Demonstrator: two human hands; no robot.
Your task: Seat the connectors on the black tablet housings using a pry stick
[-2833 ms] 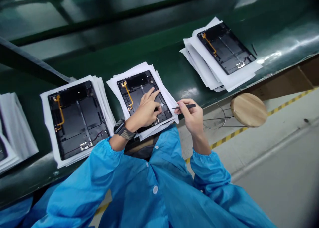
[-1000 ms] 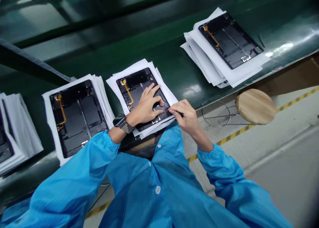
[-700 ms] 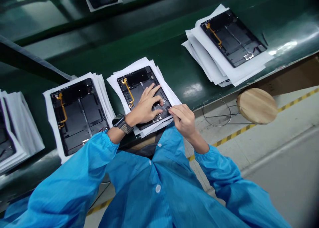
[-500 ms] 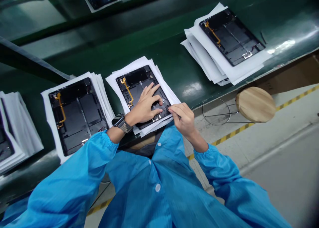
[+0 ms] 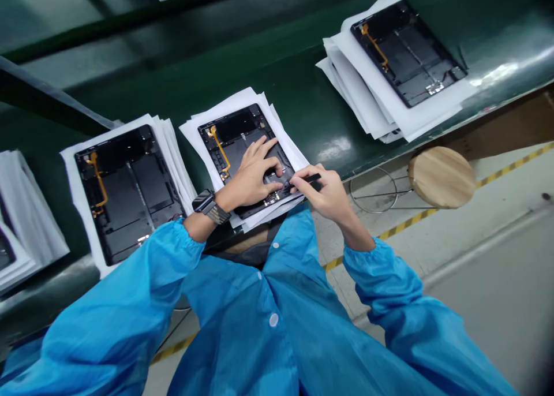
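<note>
In front of me an open black tablet housing [image 5: 229, 131] with an orange flex cable [image 5: 220, 151] lies tilted on a stack of white sheets [image 5: 294, 156]. My left hand [image 5: 253, 176] rests on its lower middle, fingers spread, thumb and forefinger curved toward each other. At the housing's right lower corner, my right hand [image 5: 326, 195] is closed on a slim black stick-like tool [image 5: 313, 178]. The tool's working tip is hidden by the fingers; I cannot tell what it touches. A small silvery board [image 5: 272, 199] shows just below my left thumb.
Another open tablet housing [image 5: 125, 205] on paper lies to the left, with a further paper stack [image 5: 32, 211] beyond. At the right, a third housing [image 5: 407, 55] tops sheets near a thin black strip [image 5: 462, 58]. A round wooden stool [image 5: 441, 176] stands by the green bench [image 5: 285, 67].
My right hand has turned and shifted slightly right, so the black tool now shows across its fingers. My left hand stays spread on the housing. The camera view has moved slightly.
</note>
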